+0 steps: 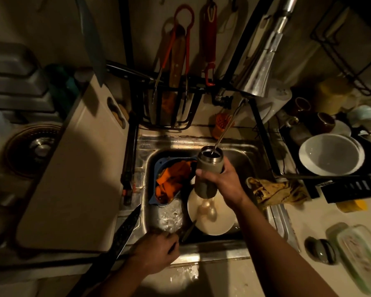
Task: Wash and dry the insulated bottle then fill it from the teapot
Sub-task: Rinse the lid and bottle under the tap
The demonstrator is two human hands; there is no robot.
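My left hand [156,251] sits nearest, at the front rim of the sink [201,252], fingers curled down over the edge. I cannot tell whether they hold anything. A big dark knife [120,234] lies just to its left, the tip pointing toward the basin. My right arm reaches over the sink, and below it a pale plate [212,219] lies in the basin with water pooled on it. Beside the plate is a blue basket [159,166] with an orange cloth [174,179] bundled in it.

My right hand [221,179] is wrapped around the grey bottle [208,170] at its middle, gripping it above the plate. The bottle is lidless, its mouth up and tipped slightly away from me. A thin stream of water [225,127] runs straight into the mouth from the tap [243,100]. A yellowish rag [276,189] hangs on the sink's right edge, and past it a white bowl [330,155] sits in the rack. Tongs [181,39] hang on the back wall.
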